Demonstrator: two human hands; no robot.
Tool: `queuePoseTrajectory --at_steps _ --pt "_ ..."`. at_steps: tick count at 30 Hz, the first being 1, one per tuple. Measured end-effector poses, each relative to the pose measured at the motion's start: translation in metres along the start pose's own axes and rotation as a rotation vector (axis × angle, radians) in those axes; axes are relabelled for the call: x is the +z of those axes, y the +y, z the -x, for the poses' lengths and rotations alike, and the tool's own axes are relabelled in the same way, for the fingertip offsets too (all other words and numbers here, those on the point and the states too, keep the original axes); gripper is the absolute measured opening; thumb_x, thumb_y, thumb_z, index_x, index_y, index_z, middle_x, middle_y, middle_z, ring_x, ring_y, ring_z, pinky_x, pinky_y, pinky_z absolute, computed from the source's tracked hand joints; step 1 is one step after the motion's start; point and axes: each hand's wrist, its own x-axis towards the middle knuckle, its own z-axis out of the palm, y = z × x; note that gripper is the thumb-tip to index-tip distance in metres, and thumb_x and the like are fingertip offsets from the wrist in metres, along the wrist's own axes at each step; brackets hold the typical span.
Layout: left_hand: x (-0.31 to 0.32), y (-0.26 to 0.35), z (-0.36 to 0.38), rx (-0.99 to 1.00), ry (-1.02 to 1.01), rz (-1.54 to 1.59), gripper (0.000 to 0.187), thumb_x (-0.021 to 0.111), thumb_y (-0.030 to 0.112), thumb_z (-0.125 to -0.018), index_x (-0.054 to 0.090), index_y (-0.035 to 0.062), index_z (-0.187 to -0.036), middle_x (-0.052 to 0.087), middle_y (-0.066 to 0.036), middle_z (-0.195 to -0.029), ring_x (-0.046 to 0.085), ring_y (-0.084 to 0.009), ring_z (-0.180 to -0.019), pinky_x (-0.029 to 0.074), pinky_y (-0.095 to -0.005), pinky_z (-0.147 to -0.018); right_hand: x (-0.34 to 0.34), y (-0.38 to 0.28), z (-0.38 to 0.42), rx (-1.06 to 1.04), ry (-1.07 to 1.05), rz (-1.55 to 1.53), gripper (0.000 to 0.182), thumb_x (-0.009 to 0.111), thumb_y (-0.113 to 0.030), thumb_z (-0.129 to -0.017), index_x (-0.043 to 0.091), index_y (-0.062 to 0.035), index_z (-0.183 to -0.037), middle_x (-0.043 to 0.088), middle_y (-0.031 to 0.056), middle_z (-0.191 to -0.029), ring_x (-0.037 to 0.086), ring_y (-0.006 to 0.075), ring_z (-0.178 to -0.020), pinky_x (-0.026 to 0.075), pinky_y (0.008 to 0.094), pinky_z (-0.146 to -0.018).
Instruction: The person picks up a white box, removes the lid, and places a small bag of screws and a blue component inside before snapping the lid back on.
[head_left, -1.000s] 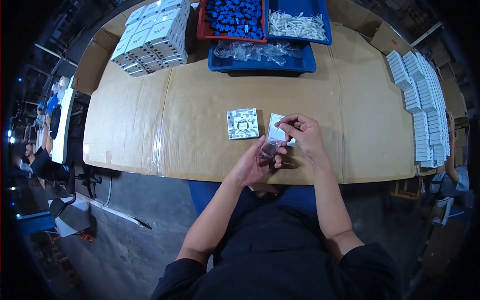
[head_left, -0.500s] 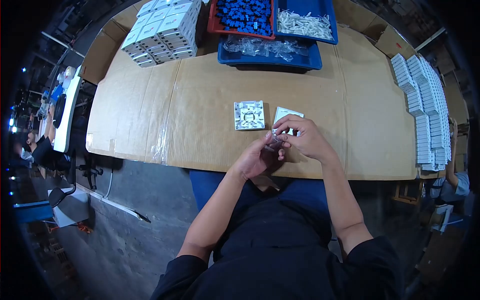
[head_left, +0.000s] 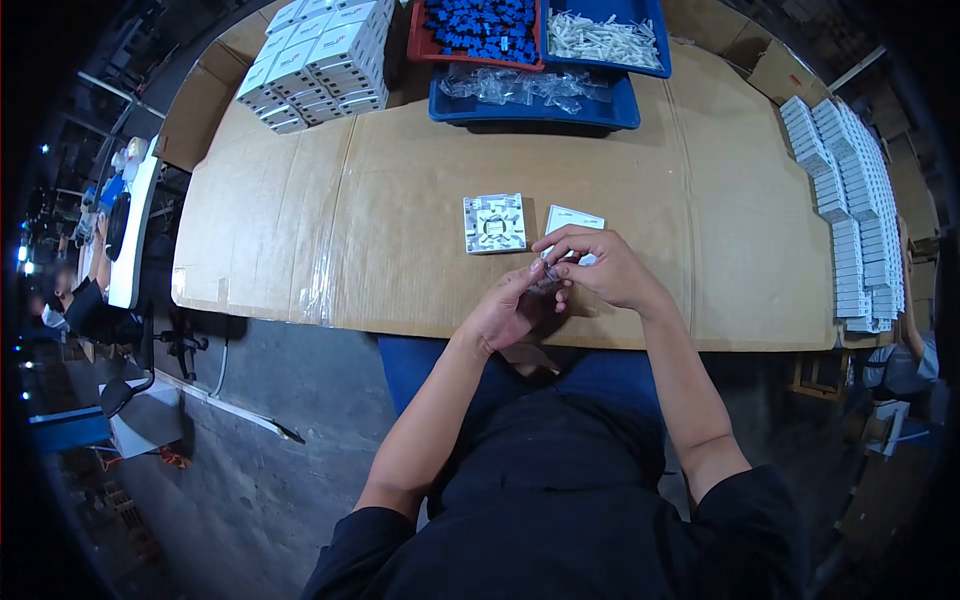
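Note:
My left hand (head_left: 512, 308) and my right hand (head_left: 608, 272) meet above the near edge of the cardboard-covered table (head_left: 400, 200). Between their fingertips is a small clear plastic bag (head_left: 547, 283), partly hidden by the fingers; its contents are too small to tell. Both hands are closed on it. Just behind them lies a white box or card (head_left: 575, 218), partly covered by my right hand. A square white-and-grey patterned unit (head_left: 494, 224) lies flat to the left of it.
White boxes (head_left: 325, 60) are stacked at the back left. A red tray (head_left: 415, 45) of blue parts, a blue tray (head_left: 662, 40) of white pieces and another blue tray (head_left: 535, 118) of clear bags stand behind. White units (head_left: 850, 240) line the right. People sit on both sides.
The view has shifted slightly, so the table and trays appear a little higher. My hands stay together around the small bag, with only slight finger movement.

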Motion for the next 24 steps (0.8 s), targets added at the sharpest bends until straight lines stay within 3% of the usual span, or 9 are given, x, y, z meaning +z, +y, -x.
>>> queuePoseTrajectory --at_steps 4,13,19,24 --pt "0.002 0.0 -0.001 -0.001 0.013 -0.049 0.041 0.057 0.04 -0.107 0.065 0.0025 -0.122 0.067 -0.007 -0.112 0.062 -0.0189 -0.098 0.053 -0.0356 -0.089 -0.006 0.001 0.0 -0.039 -0.053 0.078 0.014 0.059 0.009 -0.096 0.071 0.0093 -0.103 0.066 0.0145 -0.128 0.071 0.0185 -0.082 0.063 0.0313 -0.071" --pt "0.002 0.0 -0.001 -0.035 0.04 0.007 0.034 0.059 0.039 -0.107 0.065 0.0069 -0.117 0.066 -0.005 -0.109 0.062 -0.0198 -0.098 0.053 -0.0363 -0.09 -0.006 -0.015 0.005 0.087 -0.125 0.036 0.03 0.055 -0.019 -0.109 0.069 0.0053 -0.12 0.068 0.0073 -0.125 0.065 0.011 -0.095 0.053 0.0281 -0.088" --pt "0.008 0.002 0.001 -0.037 0.091 0.016 0.028 0.062 0.037 -0.105 0.064 0.0098 -0.108 0.062 -0.001 -0.101 0.061 -0.022 -0.099 0.051 -0.0367 -0.088 -0.001 -0.014 0.0 0.127 -0.269 0.17 0.037 0.054 -0.023 -0.11 0.063 0.0065 -0.129 0.068 0.0086 -0.12 0.066 0.0119 -0.09 0.054 0.0276 -0.086" --pt "0.005 0.001 0.001 -0.035 0.045 0.026 0.027 0.063 0.035 -0.105 0.063 0.0098 -0.113 0.062 0.0 -0.1 0.061 -0.0222 -0.099 0.051 -0.0372 -0.088 0.003 -0.018 0.001 0.094 -0.186 0.169 0.035 0.053 -0.02 -0.11 0.062 0.0069 -0.131 0.067 0.0103 -0.115 0.067 0.0135 -0.083 0.057 0.0292 -0.079"
